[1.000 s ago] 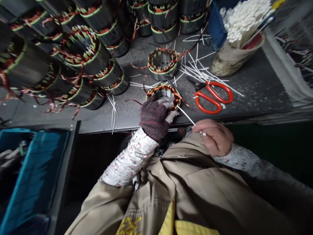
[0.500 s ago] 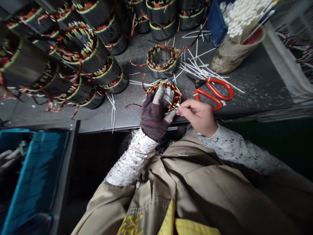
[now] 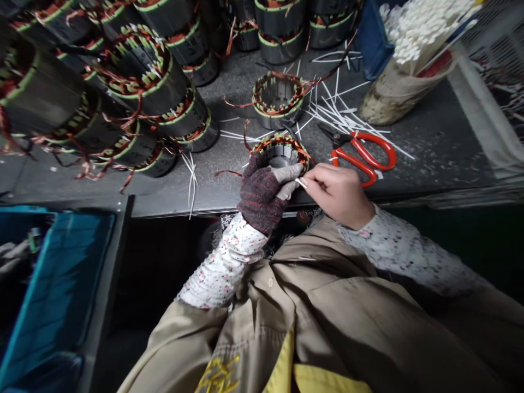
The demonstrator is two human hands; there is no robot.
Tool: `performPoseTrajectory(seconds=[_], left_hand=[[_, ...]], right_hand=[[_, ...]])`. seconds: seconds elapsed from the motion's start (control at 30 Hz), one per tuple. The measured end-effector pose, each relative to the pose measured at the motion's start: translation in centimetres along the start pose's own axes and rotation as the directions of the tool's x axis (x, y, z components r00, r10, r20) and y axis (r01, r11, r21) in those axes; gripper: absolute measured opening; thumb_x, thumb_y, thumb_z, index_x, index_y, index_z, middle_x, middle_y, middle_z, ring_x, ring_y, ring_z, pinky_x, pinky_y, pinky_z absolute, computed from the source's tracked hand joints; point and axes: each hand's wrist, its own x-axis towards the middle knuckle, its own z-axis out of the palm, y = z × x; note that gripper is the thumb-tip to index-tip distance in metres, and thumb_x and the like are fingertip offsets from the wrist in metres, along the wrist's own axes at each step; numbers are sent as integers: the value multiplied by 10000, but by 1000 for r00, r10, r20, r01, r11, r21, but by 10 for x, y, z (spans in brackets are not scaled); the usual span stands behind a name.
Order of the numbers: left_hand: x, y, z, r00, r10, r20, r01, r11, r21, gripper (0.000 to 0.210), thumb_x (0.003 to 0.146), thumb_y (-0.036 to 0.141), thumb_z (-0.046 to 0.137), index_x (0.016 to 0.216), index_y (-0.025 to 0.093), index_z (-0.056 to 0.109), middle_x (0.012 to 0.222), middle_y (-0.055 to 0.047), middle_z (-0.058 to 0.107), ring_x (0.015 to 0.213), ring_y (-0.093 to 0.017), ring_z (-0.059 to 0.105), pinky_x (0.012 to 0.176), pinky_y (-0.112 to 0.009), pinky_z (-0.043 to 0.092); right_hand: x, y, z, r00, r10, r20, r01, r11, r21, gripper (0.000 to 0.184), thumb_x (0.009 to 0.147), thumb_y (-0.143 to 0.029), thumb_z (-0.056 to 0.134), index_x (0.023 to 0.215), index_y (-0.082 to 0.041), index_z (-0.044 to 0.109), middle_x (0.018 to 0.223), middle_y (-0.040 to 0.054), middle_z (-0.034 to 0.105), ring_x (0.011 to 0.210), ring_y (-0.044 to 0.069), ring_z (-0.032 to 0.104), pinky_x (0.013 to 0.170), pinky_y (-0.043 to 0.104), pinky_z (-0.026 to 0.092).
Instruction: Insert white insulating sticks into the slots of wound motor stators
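Note:
My left hand (image 3: 265,192), in a dark knitted fingerless glove with pale covered fingertips, grips the near side of a motor stator (image 3: 282,152) at the bench's front edge. Its thumb and a finger press at the near right of the rim, where copper windings and green slot liners show. Beside those fingertips, my right hand (image 3: 340,195), bare, pinches a thin white tie (image 3: 301,182); the tie's far end is hidden. A second stator (image 3: 278,119) stands just behind. Red-handled scissors (image 3: 370,155) lie right of my right hand.
Stacked stators (image 3: 155,93) fill the left and back of the bench. Loose white ties (image 3: 333,115) lie behind the scissors. A cup (image 3: 388,95) of white-tipped sticks stands at the right, near a blue bin (image 3: 373,46). Below left is a teal crate (image 3: 71,284).
My left index finger has swung from inside the stator bore to the near right rim, beside the thumb. My right hand stays close, still pinching the tie. The view has shifted slightly.

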Motion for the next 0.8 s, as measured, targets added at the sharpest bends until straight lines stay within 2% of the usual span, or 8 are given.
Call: performPoseTrajectory(seconds=[0.17,0.27,0.4,0.5,0.57,0.67,0.73,0.8], left_hand=[[1,-2,-2,998,66,22,-67,996,52,217,1033,365,541,1126,292,723,1066,-12,786,1172,-192,709,1172,-446,515],[1,0,-1,992,125,-5,-124,985,117,234,1032,346,509,1127,280,712,1062,-7,785,1107,-191,729,1202,-485,484],[0,6,-1,992,121,-31,-114,978,176,202,1036,320,521,1143,266,683,1114,-25,772,1140,-192,720,1179,-481,500],[-4,5,-1,998,52,-33,-45,983,180,381,1031,418,545,1389,286,546,1401,-64,663,1350,-230,619,1161,-471,530],[-6,3,-2,1000,11,-23,-6,983,181,612,1014,480,565,1560,322,340,1553,-72,539,1454,-253,530,1184,-484,519],[-7,2,-2,1000,-30,1,29,985,173,778,1007,491,587,1630,335,147,1594,-86,489,1478,-275,507,1191,-491,515],[-8,4,2,999,-42,11,40,987,157,796,1022,476,573,1640,316,98,1580,-98,503,1465,-277,523,1172,-480,532],[-8,11,9,999,-33,15,30,987,158,773,1043,465,537,1644,308,78,1577,-102,508,1463,-273,527,1166,-465,538]], right_hand=[[3,4,4,999,1,-34,-2,1000,-10,236,903,-285,624,681,-218,581,680,1,591,562,122,477,538,289,358],[4,-6,-3,999,2,41,0,999,-53,297,915,-338,606,648,-222,548,651,-4,570,566,124,469,543,299,330],[6,-21,-25,995,0,96,-19,982,191,339,980,-300,550,648,-235,562,628,-11,559,577,138,501,564,308,385],[4,-21,-34,998,26,62,-51,899,435,302,1002,-352,604,724,-242,648,737,12,630,730,169,595,673,323,481],[-2,-16,-34,988,14,157,-109,779,617,330,1004,-451,607,762,-236,673,855,39,685,860,197,646,747,352,527],[-12,-9,-32,954,80,288,-271,638,721,381,1002,-492,607,738,-219,642,746,19,640,696,167,610,628,324,500],[-13,-9,-34,963,169,212,-270,643,717,393,988,-453,644,678,-218,589,607,-18,527,566,133,505,530,290,416],[-4,-12,-34,977,197,81,-194,662,724,403,977,-417,665,648,-222,538,575,-28,475,551,128,479,530,289,409]])
